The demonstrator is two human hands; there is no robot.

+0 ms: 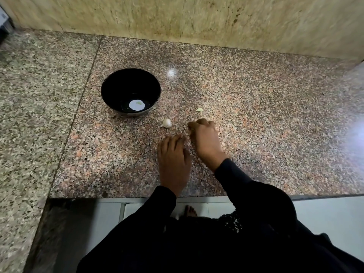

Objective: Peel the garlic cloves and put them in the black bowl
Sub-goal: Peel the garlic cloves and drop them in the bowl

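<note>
A black bowl (130, 92) stands on the granite counter, left of middle; a bright white patch with a pale green speck shows at its bottom. A white unpeeled garlic clove (166, 123) lies just right of the bowl. A smaller pale greenish piece of garlic (199, 109) lies farther right. My right hand (203, 137) rests knuckles-up on the counter just below that piece, fingers curled down; what is under them is hidden. My left hand (173, 156) lies flat, palm down, below the white clove, holding nothing.
The speckled granite counter (266, 125) meets a beige stone wall (197, 18) at the back. Its front edge runs across the lower frame, with white floor tiles (325, 217) and a bare foot (190, 211) below. A seam divides the counter left of the bowl.
</note>
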